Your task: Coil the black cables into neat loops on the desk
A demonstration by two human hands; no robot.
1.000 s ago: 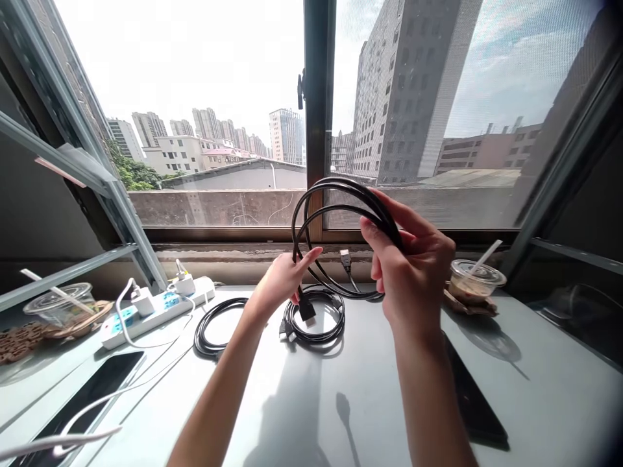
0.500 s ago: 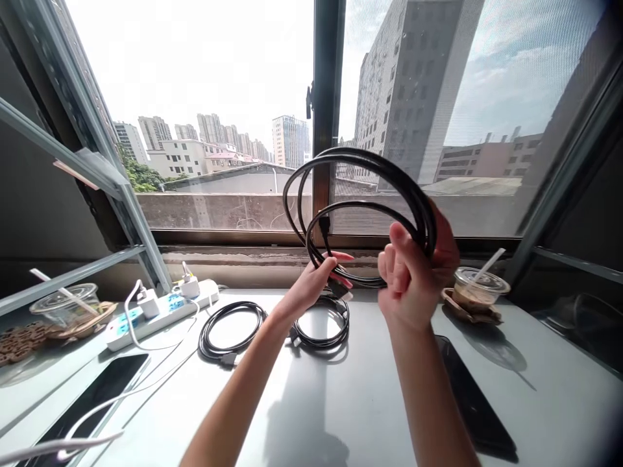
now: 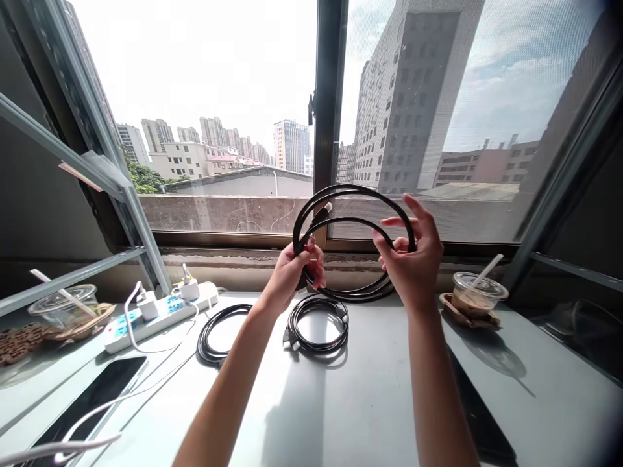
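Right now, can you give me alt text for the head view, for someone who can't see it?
Two bare hands hold a coiled black cable up before a window: the left hand grips its left side, the right hand its right. On the grey table below lie two more black coils, a white power strip and a phone.

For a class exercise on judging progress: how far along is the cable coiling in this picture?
Done: two coiled black cables lie on the table, a left one and a middle one. In hand: a third black cable is looped in the air, left hand gripping one side, right hand the other. Left: this loop is not laid down, a plug sticking out.
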